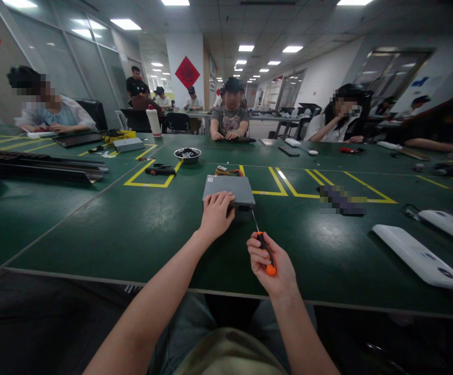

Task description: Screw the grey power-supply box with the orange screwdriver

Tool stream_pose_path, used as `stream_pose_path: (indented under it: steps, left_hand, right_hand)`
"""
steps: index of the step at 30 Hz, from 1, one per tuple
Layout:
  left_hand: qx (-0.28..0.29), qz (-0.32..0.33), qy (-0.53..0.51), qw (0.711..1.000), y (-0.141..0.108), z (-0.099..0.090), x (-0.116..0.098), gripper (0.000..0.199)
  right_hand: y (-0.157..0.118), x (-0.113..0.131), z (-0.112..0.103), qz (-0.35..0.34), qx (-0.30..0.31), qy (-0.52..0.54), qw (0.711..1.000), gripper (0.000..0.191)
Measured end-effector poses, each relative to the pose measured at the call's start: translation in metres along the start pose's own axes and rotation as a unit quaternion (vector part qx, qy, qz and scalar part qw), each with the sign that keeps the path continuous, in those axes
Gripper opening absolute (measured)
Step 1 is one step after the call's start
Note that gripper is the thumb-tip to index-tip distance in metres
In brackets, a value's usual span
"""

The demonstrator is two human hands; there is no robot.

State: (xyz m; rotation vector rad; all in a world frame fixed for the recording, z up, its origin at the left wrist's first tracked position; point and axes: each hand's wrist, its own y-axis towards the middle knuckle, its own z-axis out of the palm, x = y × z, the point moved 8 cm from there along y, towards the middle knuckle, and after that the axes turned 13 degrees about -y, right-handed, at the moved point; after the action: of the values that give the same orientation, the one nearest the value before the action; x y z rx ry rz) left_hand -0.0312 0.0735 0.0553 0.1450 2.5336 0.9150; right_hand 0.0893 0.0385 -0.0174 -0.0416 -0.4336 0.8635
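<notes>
Metal box: a grey metal box (232, 186) lies flat on the green bench (125, 229), straight ahead of us; a bundle of coloured cables (228, 171) sits at its far side.
Left hand: our left hand (215, 216) rests on the box's near edge, loosely open; its fingers lie across the top, the thumb bent by the near side; the box extends beyond the fingertips and to the right.
Right hand: our right hand (273, 263) is closed around the orange-and-black handle of a screwdriver (266, 251); the box lies ahead of it and slightly left, apart from the fingers.
Screwdriver: the shaft slants up and away from the handle to the box's near right corner; whether the tip touches, we cannot tell.
Bowl: beyond the box and to the left, a metal bowl (187, 158) holds small dark pieces; a dark tool (160, 171) lies nearer us, by a yellow tape outline (147, 184).
Across the bench: a person in a grey T-shirt (229, 120) sits facing us, both hands on the bench; to our right lies a long white device (419, 255).
</notes>
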Motion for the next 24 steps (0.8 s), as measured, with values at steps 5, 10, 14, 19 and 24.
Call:
stream_pose_path:
  steps: [5,10,14,19,24]
  left_hand:
    - [0.004,-0.002,-0.002,1.000,-0.001,-0.001,-0.001,0.032]
    - [0.004,-0.001,-0.003,1.000,-0.001,0.000,-0.001,0.034]
    - [0.008,0.004,-0.005,1.000,-0.002,0.000,-0.002,0.037]
    - [0.019,0.004,0.007,1.000,-0.005,0.000,-0.008,0.044]
    - [0.052,0.020,0.041,0.998,-0.012,0.003,-0.018,0.042]
  right_hand:
    - [0.001,0.000,0.000,0.007,0.010,0.003,1.000,0.017]
    - [0.002,-0.001,-0.001,0.017,0.004,0.011,1.000,0.019]
    - [0.003,0.001,0.001,0.017,-0.005,0.011,1.000,0.022]
    - [0.005,0.004,-0.003,0.001,-0.048,0.011,0.999,0.013]
    - [0.004,0.007,-0.013,-0.002,-0.099,0.033,0.995,0.008]
